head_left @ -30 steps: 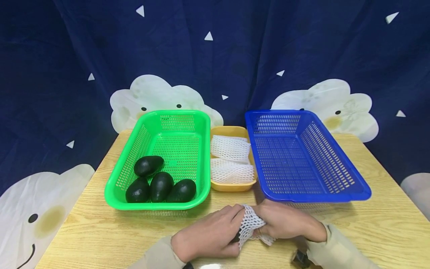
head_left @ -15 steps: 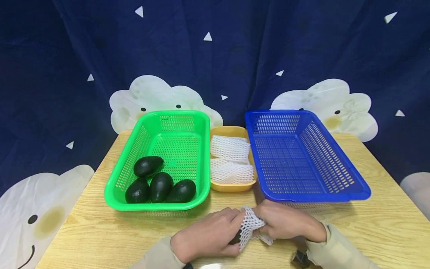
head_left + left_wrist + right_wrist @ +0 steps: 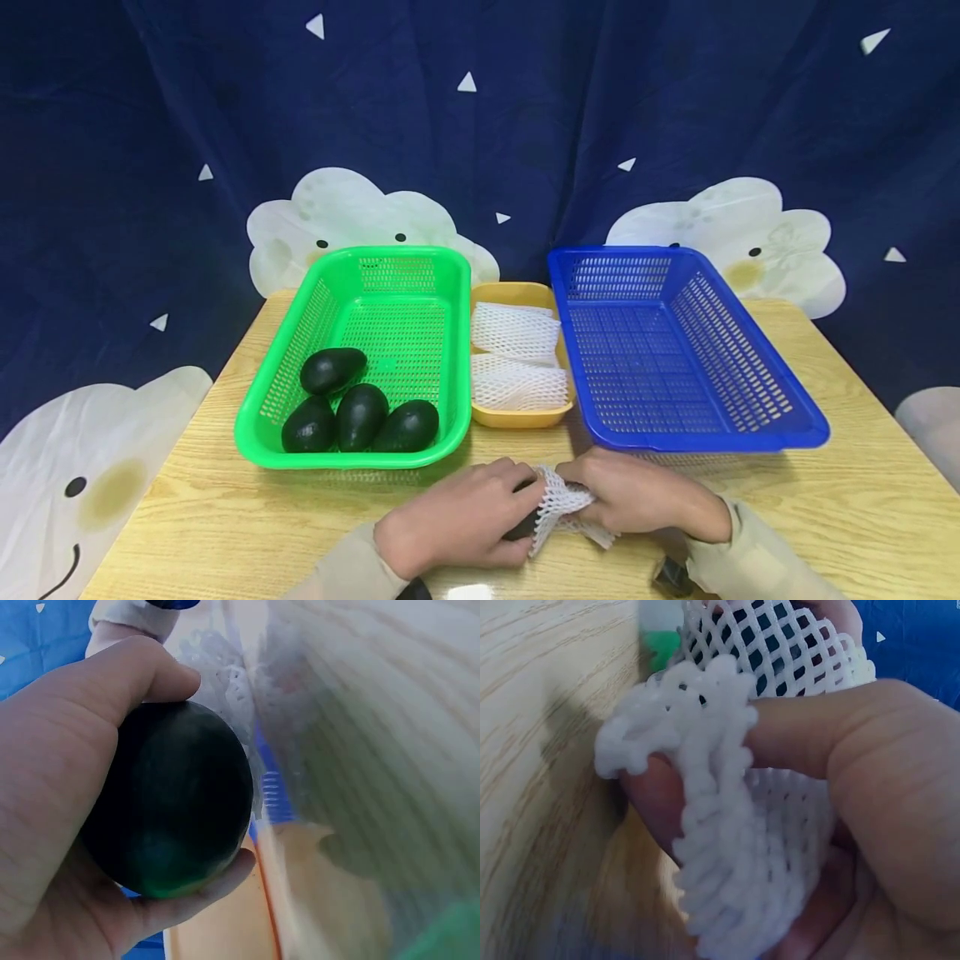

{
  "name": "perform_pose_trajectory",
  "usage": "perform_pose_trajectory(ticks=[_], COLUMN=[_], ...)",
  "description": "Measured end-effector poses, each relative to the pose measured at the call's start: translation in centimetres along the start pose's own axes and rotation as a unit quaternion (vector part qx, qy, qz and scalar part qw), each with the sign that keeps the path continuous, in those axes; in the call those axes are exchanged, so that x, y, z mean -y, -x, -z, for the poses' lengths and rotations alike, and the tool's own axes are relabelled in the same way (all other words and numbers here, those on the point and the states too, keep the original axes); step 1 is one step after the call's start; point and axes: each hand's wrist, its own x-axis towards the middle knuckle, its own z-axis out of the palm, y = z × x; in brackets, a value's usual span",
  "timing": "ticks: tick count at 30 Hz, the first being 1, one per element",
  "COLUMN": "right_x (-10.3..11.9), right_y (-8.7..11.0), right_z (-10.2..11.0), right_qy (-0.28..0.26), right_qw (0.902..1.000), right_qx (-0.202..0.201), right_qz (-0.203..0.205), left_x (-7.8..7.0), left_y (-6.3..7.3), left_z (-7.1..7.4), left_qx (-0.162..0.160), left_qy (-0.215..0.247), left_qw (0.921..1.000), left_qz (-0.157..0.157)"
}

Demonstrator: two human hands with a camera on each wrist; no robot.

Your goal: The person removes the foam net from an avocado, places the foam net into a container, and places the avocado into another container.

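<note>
My left hand [image 3: 465,518] grips a dark green avocado [image 3: 176,799], thumb on one side and fingers round the other. In the left wrist view its rounded end is bare. The other end sits inside a white foam net sleeve [image 3: 735,817], and dark skin shows through the mesh in the right wrist view. My right hand [image 3: 637,493] pinches the bunched edge of this sleeve between thumb and fingers. Both hands are close together, low over the table's front part. How far the sleeve covers the avocado is partly hidden by the fingers.
Behind my left hand stands a green basket [image 3: 247,417] with several avocados [image 3: 362,417]. A yellow tray [image 3: 522,419] in the middle holds folded foam net sleeves [image 3: 517,379]. The blue basket [image 3: 705,440] stands at the right. A dark blue curtain [image 3: 525,125] hangs behind the wooden table [image 3: 210,517].
My left hand has shifted slightly left, and its fingers have moved a little on the avocado. My right hand keeps its pinch on the sleeve, nearly still. Baskets and tray are unchanged.
</note>
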Motion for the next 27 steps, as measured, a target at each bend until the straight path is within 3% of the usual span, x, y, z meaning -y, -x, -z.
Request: perform_pose_trajectory(ticks=[9,27], right_x=[-0.1,-0.7], right_y=[-0.1,-0.1], right_z=[-0.1,-0.3], right_qy=[0.007,0.005], right_qw=[1.0,0.9981], right_qx=[0.001,0.0], right_qz=[0.002,0.061], left_x=[0.3,0.6], left_y=[0.0,0.4], left_z=[0.6,2.3], left_qx=[0.011,-0.008], left_qy=[-0.002,-0.016], left_qw=[0.9999,0.9998], left_qz=[-0.004,-0.006])
